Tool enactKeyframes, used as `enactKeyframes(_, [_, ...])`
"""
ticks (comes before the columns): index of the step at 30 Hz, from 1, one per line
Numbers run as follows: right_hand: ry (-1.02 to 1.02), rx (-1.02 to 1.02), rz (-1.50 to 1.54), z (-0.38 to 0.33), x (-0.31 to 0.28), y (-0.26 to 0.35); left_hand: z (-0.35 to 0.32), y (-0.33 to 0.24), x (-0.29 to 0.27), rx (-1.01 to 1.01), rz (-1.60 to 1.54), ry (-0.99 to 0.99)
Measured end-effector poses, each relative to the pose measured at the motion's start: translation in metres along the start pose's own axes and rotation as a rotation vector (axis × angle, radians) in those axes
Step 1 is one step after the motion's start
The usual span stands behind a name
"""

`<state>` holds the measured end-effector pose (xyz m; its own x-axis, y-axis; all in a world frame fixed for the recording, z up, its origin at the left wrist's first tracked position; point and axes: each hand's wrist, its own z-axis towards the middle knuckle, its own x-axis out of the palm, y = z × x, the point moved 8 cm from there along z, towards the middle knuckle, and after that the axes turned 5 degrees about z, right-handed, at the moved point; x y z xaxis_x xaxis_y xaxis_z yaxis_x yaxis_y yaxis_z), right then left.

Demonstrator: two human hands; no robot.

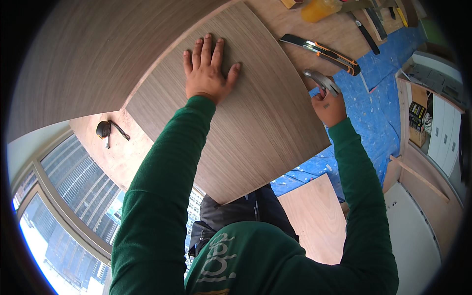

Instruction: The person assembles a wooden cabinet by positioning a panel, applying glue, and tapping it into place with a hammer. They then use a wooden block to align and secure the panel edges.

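Note:
My left hand (209,73) lies flat with fingers spread on a brown wood-grain panel (241,118), near its far end. The panel rests on a plywood work surface and reaches back to my waist. At the panel's right edge, my right hand (330,105) is closed round a claw hammer (322,81). The silver head shows above my fist, while most of the handle is hidden. A large orange-and-black utility knife (332,56) lies just beyond the hammer on the plywood.
A second wood-grain panel (98,59) rises at the left. Below it are a tape measure (103,129) and a dark strap-like piece (119,130). A yellow bottle (319,9) and a black-handled tool (365,34) lie at far right. Blue sheeting (383,113) covers the floor beside a plywood piece (317,211).

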<state>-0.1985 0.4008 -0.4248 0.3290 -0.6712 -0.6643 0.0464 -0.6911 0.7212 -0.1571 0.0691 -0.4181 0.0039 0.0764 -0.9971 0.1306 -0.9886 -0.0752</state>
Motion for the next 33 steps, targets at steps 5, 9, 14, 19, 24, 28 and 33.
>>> enactKeyframes(5, [-0.033,0.172,0.120,-0.009,-0.009,-0.026,0.000,0.000,-0.001,-0.008,-0.013,0.007])
enactKeyframes(9, [0.051,0.148,0.355,-0.011,0.007,-0.017,0.000,-0.001,-0.001,-0.011,0.005,0.010])
enactKeyframes(14, [0.043,0.057,0.274,-0.006,0.011,0.004,0.000,-0.001,0.000,-0.007,0.020,0.013])
enactKeyframes(19, [0.027,-0.064,0.068,0.000,0.006,0.022,0.001,-0.001,0.002,-0.017,0.035,0.041])
enactKeyframes(24, [-0.073,-0.111,-0.026,-0.009,0.010,0.037,0.001,-0.001,0.001,-0.032,0.036,0.070])
enactKeyframes(28, [-0.132,-0.144,-0.030,-0.011,0.008,0.039,0.002,0.000,0.004,-0.033,0.025,0.100])
enactKeyframes(33, [-0.227,-0.053,0.022,0.014,-0.030,0.015,0.002,0.000,0.003,-0.024,0.021,0.088])
